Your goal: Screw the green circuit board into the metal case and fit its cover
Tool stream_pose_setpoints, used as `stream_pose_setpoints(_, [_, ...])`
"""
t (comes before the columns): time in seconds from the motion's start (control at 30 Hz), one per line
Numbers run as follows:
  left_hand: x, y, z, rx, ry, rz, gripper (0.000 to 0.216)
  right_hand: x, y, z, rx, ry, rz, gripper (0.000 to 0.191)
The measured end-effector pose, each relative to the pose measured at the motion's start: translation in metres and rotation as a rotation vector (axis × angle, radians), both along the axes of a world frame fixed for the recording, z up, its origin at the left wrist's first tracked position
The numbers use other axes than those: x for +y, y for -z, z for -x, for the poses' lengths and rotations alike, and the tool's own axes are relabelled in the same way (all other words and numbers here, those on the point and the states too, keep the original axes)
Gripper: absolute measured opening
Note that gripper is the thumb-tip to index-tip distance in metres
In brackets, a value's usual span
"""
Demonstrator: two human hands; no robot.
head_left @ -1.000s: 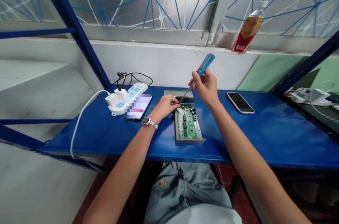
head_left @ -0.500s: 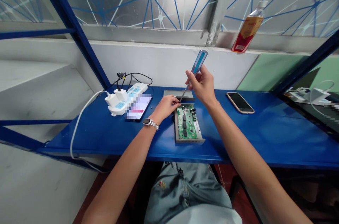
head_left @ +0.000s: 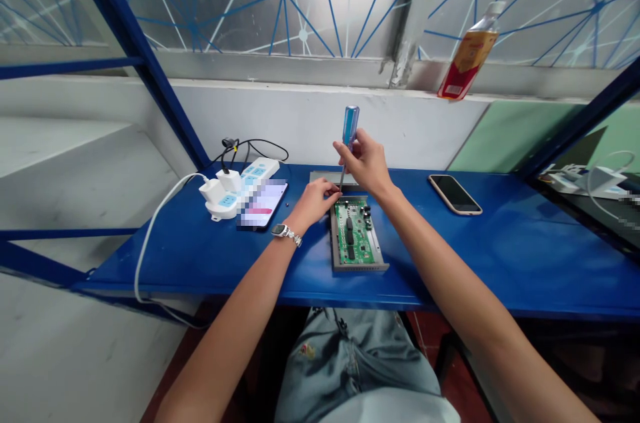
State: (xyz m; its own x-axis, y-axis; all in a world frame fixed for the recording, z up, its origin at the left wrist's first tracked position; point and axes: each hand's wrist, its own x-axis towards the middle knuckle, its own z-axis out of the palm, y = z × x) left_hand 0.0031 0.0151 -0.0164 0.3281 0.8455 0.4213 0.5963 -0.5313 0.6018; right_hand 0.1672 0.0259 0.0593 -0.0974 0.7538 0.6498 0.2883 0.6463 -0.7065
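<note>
A screwdriver with a clear blue handle stands nearly upright in my right hand, its fingers closed around the lower handle. Its shaft points down to the far left corner of a green circuit board, which lies in a shallow metal case. At that corner my left hand is closed, thumb and fingers pinched by the screwdriver's tip. Whatever is between those fingers is too small to make out. Behind the case lies a flat grey metal piece, partly covered by my hands.
Left of my hands are a lit phone and a white power strip with plugs and cables. A dark phone lies to the right on the blue table. A drink bottle stands on the window ledge.
My right hand has moved left, and the screwdriver has swung from leaning right to nearly upright. Its tip stays by the board's far left corner. My left hand holds its place.
</note>
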Motion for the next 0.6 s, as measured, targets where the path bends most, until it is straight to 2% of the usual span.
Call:
stream_pose_setpoints(0.4, [0.0003, 0.0028, 0.0000, 0.020, -0.003, 0.015, 0.014, 0.0031, 0.0052, 0.0000, -0.007, -0.015, 0.011, 0.048])
stream_pose_setpoints(0.6, [-0.0002, 0.0002, -0.0066, -0.142, -0.032, 0.017, 0.015, 0.0025, 0.0061, 0.0006, 0.000, -0.018, 0.014, 0.048])
